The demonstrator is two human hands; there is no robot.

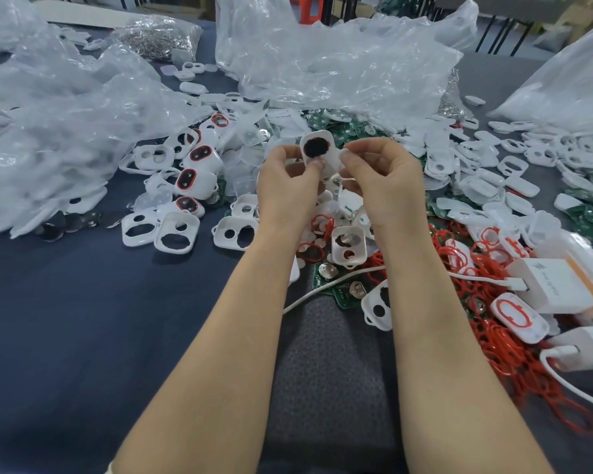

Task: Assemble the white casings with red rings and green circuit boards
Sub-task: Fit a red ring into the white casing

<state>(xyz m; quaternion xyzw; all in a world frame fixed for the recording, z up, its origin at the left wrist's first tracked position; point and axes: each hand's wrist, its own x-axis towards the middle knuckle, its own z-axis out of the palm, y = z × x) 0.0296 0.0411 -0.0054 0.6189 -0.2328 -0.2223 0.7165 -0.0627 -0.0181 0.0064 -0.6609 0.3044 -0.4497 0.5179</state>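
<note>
White casing (317, 147) pinched by left hand (288, 186), right hand (384, 186), base hidden

The desk (83, 319) is dark blue-grey. Scattered white casings (177, 232) cover it, some rimmed in red; the lifted casing (317, 145) is white with a black oval edged red. Near right lie red rings (503, 343), far centre green circuit boards (325, 126), beyond them clear glossy bags (339, 63), and at right a white charger (555, 285) edged orange.
</note>
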